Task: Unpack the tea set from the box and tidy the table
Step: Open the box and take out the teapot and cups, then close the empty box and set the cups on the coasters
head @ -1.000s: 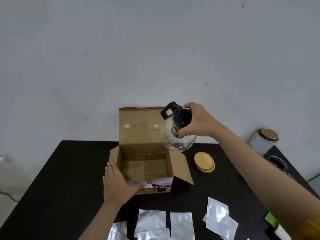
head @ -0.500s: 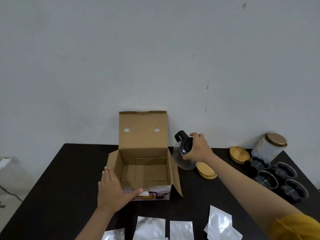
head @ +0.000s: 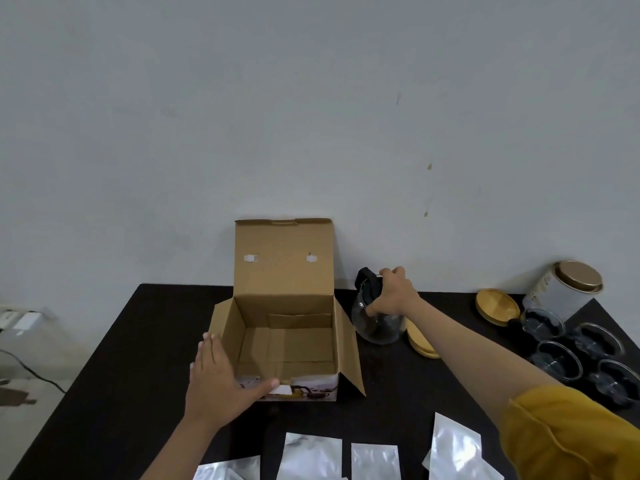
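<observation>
Glass teapot (head: pixel 377 318), right of box (head: pixel 284 327): likely fragile, slick; right hand (head: pixel 393 296) fingers wrapped round its black neck; left hand (head: pixel 221 382) flat, open, steadying box front.

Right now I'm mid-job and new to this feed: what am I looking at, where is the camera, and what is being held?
There is no machine here: a person works bare-handed, and the single picture comes from a camera on their head, looking forward and down. The left hand steadies the open, empty-looking cardboard box. The right hand grips a glass teapot by its top, at or just above the black table. Wooden lids, glass cups, a tin and silver pouches lie around.
</observation>
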Available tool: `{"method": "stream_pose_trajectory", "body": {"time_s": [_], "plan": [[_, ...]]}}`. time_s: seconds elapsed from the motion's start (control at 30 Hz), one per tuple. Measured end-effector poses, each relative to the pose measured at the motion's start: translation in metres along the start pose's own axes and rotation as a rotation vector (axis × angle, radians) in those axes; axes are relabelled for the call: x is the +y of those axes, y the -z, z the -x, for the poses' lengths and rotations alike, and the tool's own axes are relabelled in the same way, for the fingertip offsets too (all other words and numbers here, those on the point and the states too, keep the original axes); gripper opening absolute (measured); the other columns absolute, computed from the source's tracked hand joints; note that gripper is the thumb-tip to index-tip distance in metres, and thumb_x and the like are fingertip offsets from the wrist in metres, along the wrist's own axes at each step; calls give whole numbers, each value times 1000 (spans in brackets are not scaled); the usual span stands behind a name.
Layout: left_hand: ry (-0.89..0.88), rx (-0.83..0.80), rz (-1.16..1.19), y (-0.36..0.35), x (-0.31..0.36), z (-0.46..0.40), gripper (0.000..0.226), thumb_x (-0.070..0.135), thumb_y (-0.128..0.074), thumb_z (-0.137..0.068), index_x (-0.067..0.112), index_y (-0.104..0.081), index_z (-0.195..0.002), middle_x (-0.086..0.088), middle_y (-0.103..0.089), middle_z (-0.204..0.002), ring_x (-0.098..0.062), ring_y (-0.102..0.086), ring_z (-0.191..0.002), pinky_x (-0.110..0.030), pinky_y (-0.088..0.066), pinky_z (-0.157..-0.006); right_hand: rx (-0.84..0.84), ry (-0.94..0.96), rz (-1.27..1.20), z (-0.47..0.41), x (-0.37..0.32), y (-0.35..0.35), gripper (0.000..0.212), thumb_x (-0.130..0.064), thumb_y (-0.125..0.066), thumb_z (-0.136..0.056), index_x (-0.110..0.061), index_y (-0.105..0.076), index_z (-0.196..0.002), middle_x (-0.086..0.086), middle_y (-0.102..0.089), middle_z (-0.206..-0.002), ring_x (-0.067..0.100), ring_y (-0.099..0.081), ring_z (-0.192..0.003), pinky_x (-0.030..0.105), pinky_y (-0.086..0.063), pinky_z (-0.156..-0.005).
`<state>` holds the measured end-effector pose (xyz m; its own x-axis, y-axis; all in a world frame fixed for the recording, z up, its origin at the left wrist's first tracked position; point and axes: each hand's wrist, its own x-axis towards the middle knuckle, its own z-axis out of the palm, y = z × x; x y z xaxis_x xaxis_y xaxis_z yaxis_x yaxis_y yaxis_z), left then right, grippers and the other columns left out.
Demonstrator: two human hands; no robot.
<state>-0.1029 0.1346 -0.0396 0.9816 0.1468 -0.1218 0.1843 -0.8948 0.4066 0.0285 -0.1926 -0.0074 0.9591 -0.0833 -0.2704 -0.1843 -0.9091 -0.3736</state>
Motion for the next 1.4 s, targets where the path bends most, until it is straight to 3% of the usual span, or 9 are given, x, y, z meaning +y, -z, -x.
{"method": "stream_pose_trajectory", "body": {"time_s": [0.27,0.47,0.6,0.77,0.9,1.03,1.17,1.3,1.4], "plan": [[68,-6,-8,2,-2,-5,147,94,-49,-40,8,-4,-151,-12,5,-160,-30,2,-148,-57,-6,-115,-19,-57,-192,-5,17,-9,113,-42,-85,-61,-12,-20,-149,15,-24,-144,37,-32,-132,46,-39,-105],[474,203,427,5,-4,-2,139,66,-76,-52,0,-3,-149,-23,-4,-157,-37,-7,-145,-57,-14,-115,473,-331,-611,70,-6,-52,90,-42,-82,-67,-14,-37,-139,18,-29,-143,38,-27,-134,46,-28,-112],[714,188,904,-1,-15,-3,114,38,-87,-63,-3,-17,-144,-24,-35,-144,-38,-37,-132,-48,-35,-108,85,-868,-1259,129,-39,-91,76,-36,-74,-78,-10,-36,-139,19,-40,-139,37,-41,-125,47,-35,-107],[477,145,943,1,-17,5,41,6,-67,-86,-3,-53,-123,-15,-61,-114,-32,-56,-106,-35,-42,-88,-224,-987,-1978,140,-58,-96,28,-16,-55,-93,-4,-49,-117,16,-53,-106,23,-55,-112,39,-38,-101],[408,199,886,17,-26,6,24,0,-58,-89,-3,-58,-113,-11,-59,-95,-36,-58,-100,-34,-40,-80,-239,-953,-1971,148,-75,-100,7,-7,-53,-94,-1,-53,-91,11,-54,-86,18,-54,-74,33,-40,-90],[392,210,856,28,-49,7,26,4,-57,-91,-1,-57,-116,-10,-59,-94,-32,-56,-95,-37,-41,-79,-221,-873,-1947,164,-90,-112,7,2,-53,-92,-1,-54,-87,11,-56,-93,22,-55,-92,38,-37,-102],[264,147,931,30,-54,17,64,16,-74,-81,8,-43,-137,-7,-56,-125,-24,-53,-112,-36,-43,-93,17,-760,-1842,172,-105,-121,24,5,-59,-87,-6,-56,-109,14,-63,-104,26,-59,-96,39,-44,-92],[78,30,865,17,-53,26,110,18,-85,-68,22,-12,-151,2,-40,-133,-17,-42,-125,-37,-39,-103,384,-299,-1380,182,-120,-118,19,-1,-65,-86,-16,-56,-94,6,-64,-94,22,-64,-90,24,-51,-76],[36,33,637,8,-52,31,115,31,-86,-66,27,-9,-152,-8,-18,-151,-27,-21,-142,-48,-33,-110,422,60,-1105,185,-119,-126,19,-9,-66,-88,-23,-58,-97,-4,-62,-100,6,-61,-95,17,-51,-78]]}}
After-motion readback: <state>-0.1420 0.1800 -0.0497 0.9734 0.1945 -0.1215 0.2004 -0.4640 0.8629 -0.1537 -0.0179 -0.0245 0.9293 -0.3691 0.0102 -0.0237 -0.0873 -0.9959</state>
